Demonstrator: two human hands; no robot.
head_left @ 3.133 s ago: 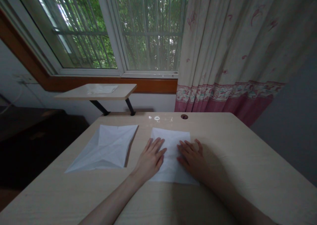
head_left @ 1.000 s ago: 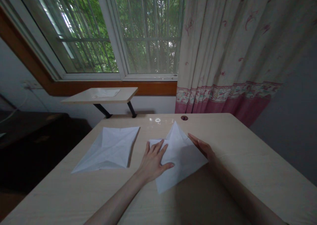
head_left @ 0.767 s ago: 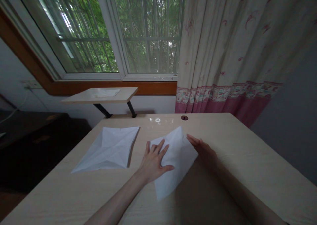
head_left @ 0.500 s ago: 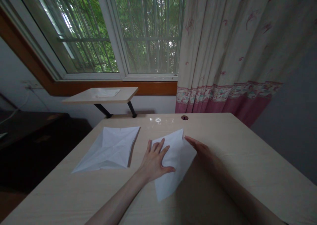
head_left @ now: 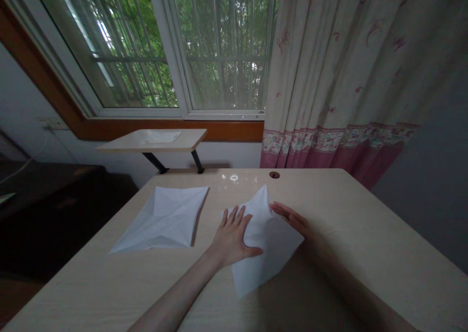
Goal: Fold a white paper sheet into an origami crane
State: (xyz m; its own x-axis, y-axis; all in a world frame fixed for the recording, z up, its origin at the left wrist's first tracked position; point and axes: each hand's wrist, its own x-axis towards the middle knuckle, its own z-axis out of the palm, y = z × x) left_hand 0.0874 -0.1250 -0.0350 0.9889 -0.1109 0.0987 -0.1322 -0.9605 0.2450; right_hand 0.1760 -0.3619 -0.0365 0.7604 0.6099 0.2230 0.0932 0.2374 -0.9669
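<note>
Beneath my hands a sheet of white paper point(head_left: 272, 244) is partly folded, its upper corner pointing away from me and its right side lifted off the table. My left hand point(head_left: 234, 239) lies palm down across the sheet's left part, fingers spread and thumb stretched to the right. At the right edge, my right hand point(head_left: 294, 222) stands on its side with straight fingers held together, fingertips touching the paper near a crease. Its thumb is hard to make out. To the left rests another white paper point(head_left: 173, 217), creased along diagonals and slightly raised.
The pale wooden table point(head_left: 365, 254) has a round cable hole point(head_left: 274, 175) near its back edge. A small raised shelf point(head_left: 193, 139) at the back left carries a white sheet point(head_left: 161, 137). Behind are a barred window point(head_left: 226, 44) and a patterned curtain point(head_left: 325, 78).
The held sheet's right corner has swung outward to the right, and its upper corner has shifted left. My right hand has moved slightly right; my left hand stays flat on the paper.
</note>
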